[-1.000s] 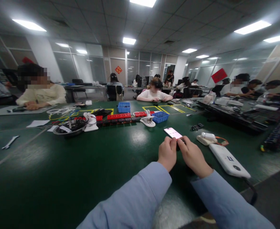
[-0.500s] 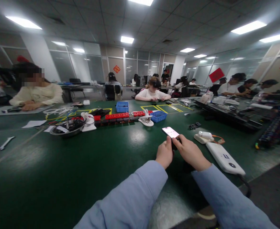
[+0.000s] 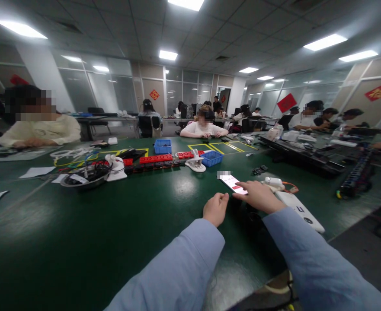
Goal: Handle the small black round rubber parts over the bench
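Observation:
A smartphone (image 3: 229, 181) with a lit white screen and a red patch sits at the right of the green table, just beyond my hands. My right hand (image 3: 260, 196) reaches over its near end. The index finger is stretched out on the screen, with the thumb apart from it near the phone's lower edge. To the left, separated from the phone, my left hand (image 3: 215, 209) is closed, its fingers curled and the thumb against them. What it holds, if anything, is hidden. A dark object (image 3: 253, 218) lies in shadow below my right wrist.
A white power bank-like device (image 3: 302, 211) and a white plug-like item (image 3: 273, 182) lie right of my hands. Ahead are blue bins (image 3: 212, 158), a red strip (image 3: 156, 160), a white clamp (image 3: 196, 163) and a metal bowl of cables (image 3: 84, 183). Several people sit around.
My hands have separated: the left moved slightly left and down, away from the phone. The right index finger now extends onto the screen, where a red patch appears. The view has shifted slightly.

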The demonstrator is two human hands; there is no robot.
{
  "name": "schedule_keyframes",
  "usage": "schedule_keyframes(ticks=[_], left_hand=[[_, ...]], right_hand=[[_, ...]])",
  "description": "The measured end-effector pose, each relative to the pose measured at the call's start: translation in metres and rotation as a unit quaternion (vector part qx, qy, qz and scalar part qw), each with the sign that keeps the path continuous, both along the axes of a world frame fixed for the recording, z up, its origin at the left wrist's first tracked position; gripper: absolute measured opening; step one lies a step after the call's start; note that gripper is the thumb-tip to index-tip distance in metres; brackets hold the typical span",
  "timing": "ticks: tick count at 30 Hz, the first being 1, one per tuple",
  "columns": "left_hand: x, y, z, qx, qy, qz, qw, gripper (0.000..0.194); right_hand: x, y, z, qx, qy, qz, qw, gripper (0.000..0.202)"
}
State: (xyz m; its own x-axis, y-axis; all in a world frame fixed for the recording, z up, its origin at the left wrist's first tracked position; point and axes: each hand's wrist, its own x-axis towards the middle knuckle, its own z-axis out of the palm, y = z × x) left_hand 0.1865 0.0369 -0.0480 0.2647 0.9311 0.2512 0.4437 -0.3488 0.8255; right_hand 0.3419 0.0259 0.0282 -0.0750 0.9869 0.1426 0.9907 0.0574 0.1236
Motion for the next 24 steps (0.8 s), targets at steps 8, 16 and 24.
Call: schedule_keyframes(ticks=[8, 16, 24], left_hand=[[0.006, 0.008, -0.004, 0.086, 0.022, -0.046, 0.995, 0.05], [0.012, 0.014, -0.012, 0.118, 0.021, -0.13, 0.984, 0.041], [0.011, 0.009, -0.012, 0.143, -0.028, -0.115, 0.983, 0.031]], right_hand=[[0.048, -0.016, -0.002, -0.034, 0.069, -0.075, 0.994, 0.043], [0.051, -0.008, -0.02, -0.083, 0.103, -0.07, 0.989, 0.037], [0.046, 0.005, -0.003, -0.038, 0.124, -0.082, 0.988, 0.034]])
